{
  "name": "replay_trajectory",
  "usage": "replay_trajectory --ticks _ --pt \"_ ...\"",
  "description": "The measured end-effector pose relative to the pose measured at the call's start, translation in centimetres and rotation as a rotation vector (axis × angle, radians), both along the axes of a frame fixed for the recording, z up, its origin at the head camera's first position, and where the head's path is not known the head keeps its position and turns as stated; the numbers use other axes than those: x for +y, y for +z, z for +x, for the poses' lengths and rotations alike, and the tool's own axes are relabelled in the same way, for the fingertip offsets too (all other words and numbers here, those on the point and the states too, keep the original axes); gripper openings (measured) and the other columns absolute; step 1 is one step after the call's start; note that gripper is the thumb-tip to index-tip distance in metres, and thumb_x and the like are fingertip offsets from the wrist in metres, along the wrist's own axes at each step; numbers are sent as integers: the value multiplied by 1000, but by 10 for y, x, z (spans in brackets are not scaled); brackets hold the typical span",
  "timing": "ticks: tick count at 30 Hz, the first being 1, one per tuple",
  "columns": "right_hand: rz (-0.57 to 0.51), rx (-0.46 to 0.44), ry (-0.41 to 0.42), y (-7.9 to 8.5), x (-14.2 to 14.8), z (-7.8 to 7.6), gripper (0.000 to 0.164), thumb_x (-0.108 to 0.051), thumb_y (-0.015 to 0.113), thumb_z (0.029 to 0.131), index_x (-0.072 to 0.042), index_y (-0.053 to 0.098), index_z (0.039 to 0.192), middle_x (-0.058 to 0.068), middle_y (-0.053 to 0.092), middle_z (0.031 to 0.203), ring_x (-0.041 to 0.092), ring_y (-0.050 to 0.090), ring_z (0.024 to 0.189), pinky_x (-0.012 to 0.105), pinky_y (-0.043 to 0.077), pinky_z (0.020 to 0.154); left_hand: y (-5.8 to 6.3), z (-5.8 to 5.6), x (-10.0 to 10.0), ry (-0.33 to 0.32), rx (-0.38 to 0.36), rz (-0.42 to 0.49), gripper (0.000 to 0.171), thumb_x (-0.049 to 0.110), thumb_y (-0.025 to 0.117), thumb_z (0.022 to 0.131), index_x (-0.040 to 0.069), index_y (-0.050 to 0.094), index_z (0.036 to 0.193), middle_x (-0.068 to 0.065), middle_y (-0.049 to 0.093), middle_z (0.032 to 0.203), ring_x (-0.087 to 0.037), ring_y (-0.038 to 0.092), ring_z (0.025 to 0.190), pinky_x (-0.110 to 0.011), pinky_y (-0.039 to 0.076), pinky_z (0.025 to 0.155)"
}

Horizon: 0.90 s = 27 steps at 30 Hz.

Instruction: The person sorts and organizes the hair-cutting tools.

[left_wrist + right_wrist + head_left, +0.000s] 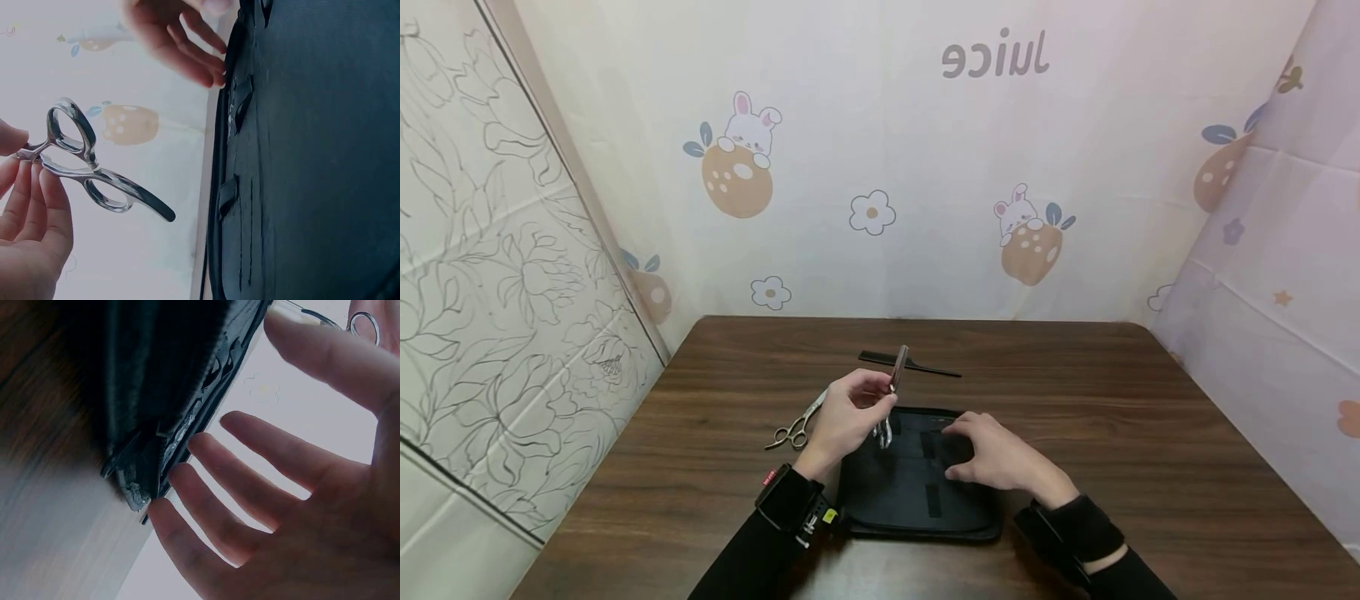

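Note:
My left hand pinches a pair of silver scissors between thumb and fingers. They are raised over the far left part of a black zippered case. In the left wrist view, the shiny finger rings of these scissors stick out past the fingertips, one ending in a curved finger rest. My right hand hovers at the right of the case with its fingers spread and loosely bent, holding nothing. Dark elastic loops run across the inside of the case.
A second pair of silver scissors lies on the brown wooden table, left of the case and partly hidden by my left hand. Behind the case lies a black tail comb. A printed curtain hangs along the table's back edge.

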State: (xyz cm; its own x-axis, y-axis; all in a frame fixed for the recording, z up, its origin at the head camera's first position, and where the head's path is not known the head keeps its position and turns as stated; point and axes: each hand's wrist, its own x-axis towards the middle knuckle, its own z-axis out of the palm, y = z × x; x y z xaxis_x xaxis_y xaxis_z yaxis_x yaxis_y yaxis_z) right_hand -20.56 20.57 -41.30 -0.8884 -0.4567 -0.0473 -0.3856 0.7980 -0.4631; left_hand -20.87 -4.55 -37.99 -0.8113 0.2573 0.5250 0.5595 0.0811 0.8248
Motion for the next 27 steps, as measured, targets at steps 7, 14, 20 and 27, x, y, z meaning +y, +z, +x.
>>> replay_trajectory --ticks 7,14,20,27 --pt "57 -88 48 1 1 3 65 -44 74 70 -13 54 124 2 43 124 23 37 113 46 39 86 2 -1 -5 8 7 -45 20 2 62 83 -3 59 102 -18 59 93 -25 58 82 -41 48 72" --pt "76 -92 101 -2 1 4 70 -43 75 69 -11 52 126 7 37 130 25 32 115 44 39 85 4 -2 -9 3 18 -81 20 1 62 82 -4 58 102 -19 59 92 -26 57 80 -41 48 71" --pt "85 -79 107 -3 1 6 68 -40 76 70 -12 51 126 10 36 132 27 31 117 43 40 85 7 -1 -11 10 20 -113 20 0 62 82 -4 58 102 -19 59 92 -26 57 80 -41 48 71" --pt "143 -81 81 -3 -2 8 68 -40 77 69 -12 52 126 7 37 132 25 31 118 44 41 83 -10 -14 -15 45 48 -147 21 1 64 81 0 60 101 -13 60 89 -23 57 77 -45 48 68"
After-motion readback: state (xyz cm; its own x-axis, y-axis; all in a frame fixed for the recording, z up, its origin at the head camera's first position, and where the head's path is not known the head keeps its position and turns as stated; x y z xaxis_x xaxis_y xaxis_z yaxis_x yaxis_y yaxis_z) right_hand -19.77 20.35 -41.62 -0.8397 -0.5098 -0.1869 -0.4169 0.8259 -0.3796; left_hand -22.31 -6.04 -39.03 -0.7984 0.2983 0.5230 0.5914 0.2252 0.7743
